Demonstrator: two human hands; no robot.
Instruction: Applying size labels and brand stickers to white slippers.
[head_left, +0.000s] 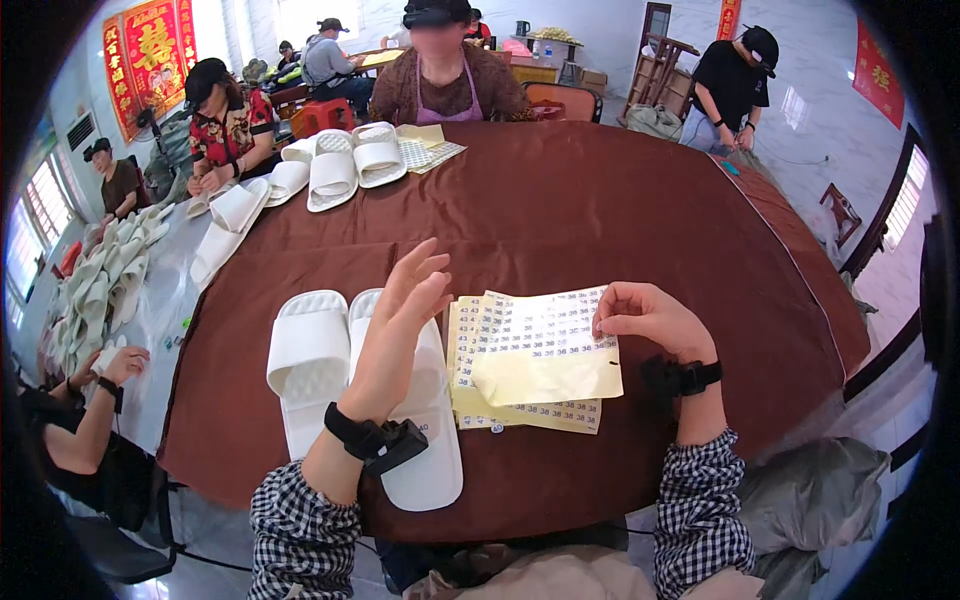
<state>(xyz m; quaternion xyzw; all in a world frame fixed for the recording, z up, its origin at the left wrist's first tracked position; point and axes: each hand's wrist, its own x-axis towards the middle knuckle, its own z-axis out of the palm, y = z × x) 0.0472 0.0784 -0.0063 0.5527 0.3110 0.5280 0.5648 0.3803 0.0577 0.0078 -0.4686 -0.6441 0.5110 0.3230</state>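
Note:
A pair of white slippers lies on the brown tablecloth, toes away from me. The left slipper (pixel 308 345) shows plainly; the right slipper (pixel 425 465) is partly covered by my left hand. My left hand (pixel 395 325) is raised over it, palm turned to the right, fingers apart, holding nothing. Right of the slippers lies a stack of yellowish sticker sheets (pixel 545 385) with printed labels, the top one part bare. At its right edge, my right hand (pixel 645 318) pinches thumb and fingers together on the sheet. Whether a loose sticker is between the fingertips I cannot tell.
More white slippers (pixel 332 172) and another sticker sheet (pixel 430 152) lie at the table's far left. A person (pixel 450 75) sits across from me. Left, a heap of slippers (pixel 110 270) lies on a plastic-covered table beside another person's hand (pixel 127 364). Grey sacks (pixel 815 490) stand at right.

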